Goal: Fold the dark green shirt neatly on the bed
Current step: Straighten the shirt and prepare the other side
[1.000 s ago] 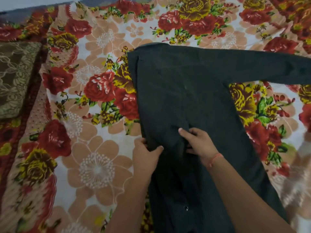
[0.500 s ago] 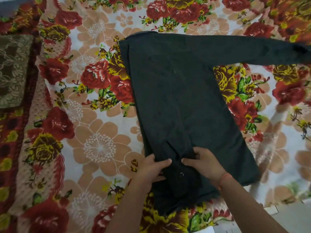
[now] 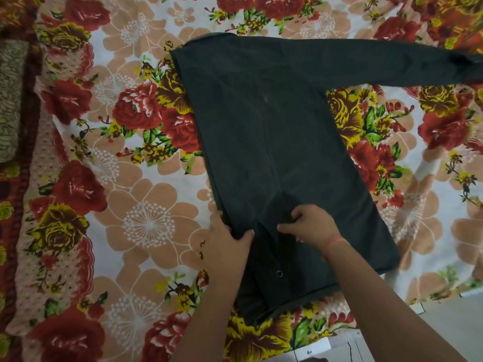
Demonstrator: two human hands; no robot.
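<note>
The dark green shirt lies flat on the floral bedsheet, its left side folded in over the body. One long sleeve stretches out to the far right edge of the view. My left hand grips the shirt's left folded edge near the hem. My right hand pinches a fold of cloth at the middle of the lower body, a thin orange band on its wrist. A small metal snap shows below the hands.
A brown patterned pillow lies at the far left of the bed. The bed's near edge and a strip of pale floor show at the bottom right.
The view has shifted a little, so the shirt sits slightly lower in frame. Both hands stay at the lower part of the shirt, and the right hand has bunched the cloth more.
</note>
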